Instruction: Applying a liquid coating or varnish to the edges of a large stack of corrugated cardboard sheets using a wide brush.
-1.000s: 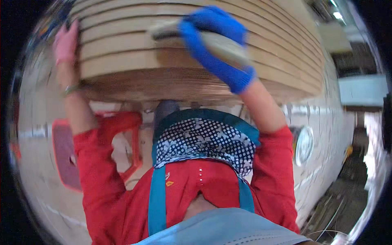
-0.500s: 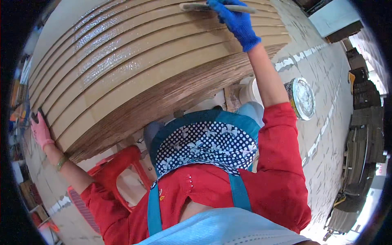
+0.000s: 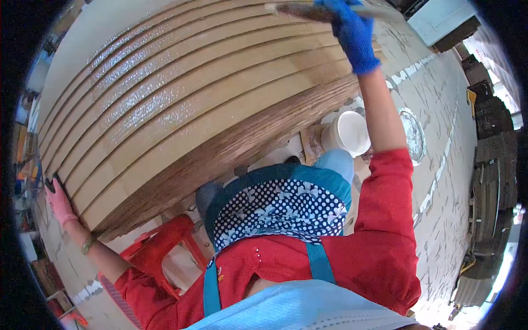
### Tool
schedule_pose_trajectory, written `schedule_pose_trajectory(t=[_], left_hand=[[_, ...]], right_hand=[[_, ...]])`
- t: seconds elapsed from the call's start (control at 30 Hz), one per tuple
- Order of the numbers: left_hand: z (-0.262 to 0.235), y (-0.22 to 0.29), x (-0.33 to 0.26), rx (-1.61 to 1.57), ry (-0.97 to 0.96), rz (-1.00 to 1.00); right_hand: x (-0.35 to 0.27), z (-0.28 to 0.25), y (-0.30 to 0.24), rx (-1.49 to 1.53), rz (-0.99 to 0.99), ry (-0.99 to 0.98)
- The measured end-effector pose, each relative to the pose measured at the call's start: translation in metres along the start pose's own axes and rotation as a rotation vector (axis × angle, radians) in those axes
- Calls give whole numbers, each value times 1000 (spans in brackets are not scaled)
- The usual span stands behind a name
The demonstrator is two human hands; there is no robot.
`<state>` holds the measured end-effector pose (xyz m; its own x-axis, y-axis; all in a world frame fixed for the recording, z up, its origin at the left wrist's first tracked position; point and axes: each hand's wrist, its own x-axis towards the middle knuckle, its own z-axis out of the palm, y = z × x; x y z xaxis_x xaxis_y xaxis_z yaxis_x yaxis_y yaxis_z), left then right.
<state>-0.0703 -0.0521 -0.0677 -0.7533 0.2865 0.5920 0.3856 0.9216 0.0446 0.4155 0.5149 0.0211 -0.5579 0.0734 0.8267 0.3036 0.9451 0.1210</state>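
Head view: your right hand (image 3: 352, 33) in the blue glove has swept from mid-stack a second ago up to the far top edge, fingers closed round the wide brush (image 3: 308, 10). The stroke looks near its end; wet sheen covers the upper strips of the stepped board stack (image 3: 181, 110). Your left hand (image 3: 58, 199), pink glove, has slid to the stack's left corner, fingers pressed flat on the edge. Open floor to the right; white bucket (image 3: 349, 132) and red stool (image 3: 165, 247) sit just under the stack's near edge.
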Motion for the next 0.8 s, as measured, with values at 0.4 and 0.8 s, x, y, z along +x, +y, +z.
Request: schedule_pose_trajectory(t=[0.4, 0.8], left_hand=[[-8, -5, -7, -148, -39, -108], [4, 0, 5, -61, -55, -129]], right_hand=[[-49, 37, 35, 267, 72, 17], [-54, -37, 8, 1136, 815, -97]])
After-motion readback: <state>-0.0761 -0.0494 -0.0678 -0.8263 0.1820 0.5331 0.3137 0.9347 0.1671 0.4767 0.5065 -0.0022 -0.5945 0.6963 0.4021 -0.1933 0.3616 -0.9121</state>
